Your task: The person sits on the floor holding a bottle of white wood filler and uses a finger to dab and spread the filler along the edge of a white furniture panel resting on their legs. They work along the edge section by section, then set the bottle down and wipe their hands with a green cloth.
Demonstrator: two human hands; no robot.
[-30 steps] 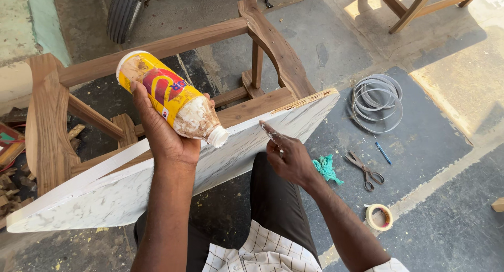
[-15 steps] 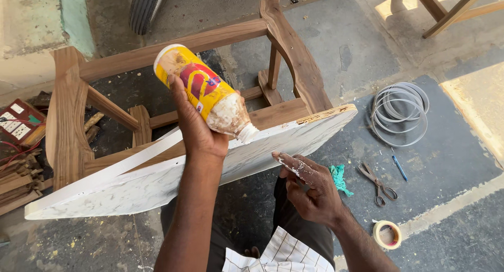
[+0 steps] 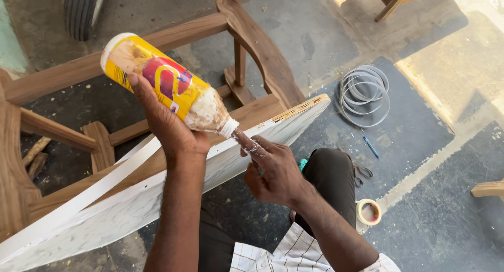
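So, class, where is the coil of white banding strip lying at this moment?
In the head view, the coil of white banding strip lies on the dark floor mat at upper right, beyond the white-faced board's far end, with a blue pen just below it.

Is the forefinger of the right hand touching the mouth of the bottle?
Touching. In the head view, the right hand reaches its glue-smeared forefinger up to the open mouth of the tilted bottle, held by the left hand; no gap shows.
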